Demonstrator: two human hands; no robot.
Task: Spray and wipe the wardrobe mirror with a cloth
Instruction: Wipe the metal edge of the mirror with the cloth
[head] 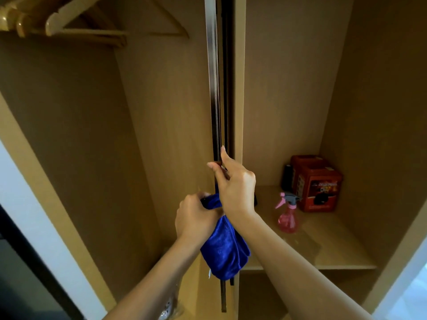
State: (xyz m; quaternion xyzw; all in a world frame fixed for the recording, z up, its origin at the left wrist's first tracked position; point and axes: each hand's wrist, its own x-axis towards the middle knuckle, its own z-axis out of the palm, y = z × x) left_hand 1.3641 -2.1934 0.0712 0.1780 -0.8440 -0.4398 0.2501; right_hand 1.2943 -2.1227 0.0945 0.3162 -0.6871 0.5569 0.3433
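Note:
The wardrobe mirror (pixel 213 72) is a tall narrow panel seen edge-on, running down the middle of the open wardrobe. My right hand (pixel 233 183) pinches its metal edge with thumb and fingertips. Just below, my left hand (pixel 196 218) grips a blue cloth (pixel 225 248), which hangs down bunched against the mirror's edge. A pink spray bottle (pixel 287 215) with a grey and pink trigger stands upright on the wooden shelf (pixel 335 245) to the right, apart from both hands.
A red box (pixel 316 183) stands at the back of the shelf behind the bottle, with a dark object beside it. Wooden hangers (pixel 57 21) hang at the top left. The wardrobe divider (pixel 239 88) is right behind the mirror. A white door frame (pixel 34 215) runs along the left.

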